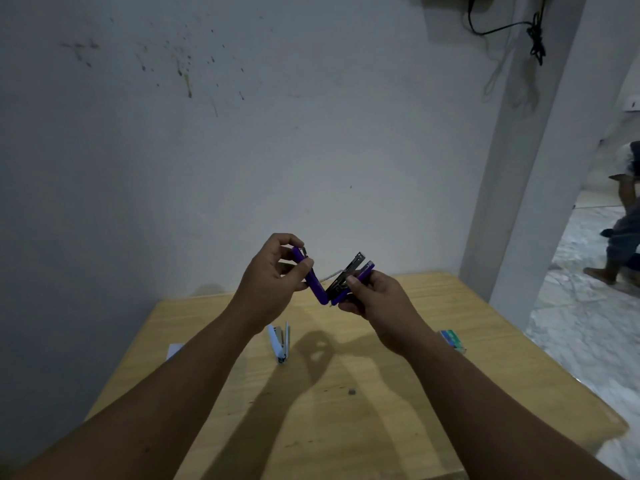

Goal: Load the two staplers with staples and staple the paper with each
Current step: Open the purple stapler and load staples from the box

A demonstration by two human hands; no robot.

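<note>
I hold a purple stapler (320, 292) up above the wooden table (381, 393), swung wide open into a V. My left hand (273, 282) grips its lid arm, and my right hand (374, 296) grips the base, with the metal staple tray (349, 271) sticking up between them. A light blue stapler (280, 341) lies on the table below my hands. The green staple box (453, 339) sits on the table to the right. A corner of white paper (175, 349) shows at the table's left edge, partly hidden by my left forearm.
The table stands against a stained white wall. A white pillar (526, 168) rises at the right, with a doorway beyond it where a person (623, 216) sits on the floor. Cables (533, 32) hang from the wall at top right.
</note>
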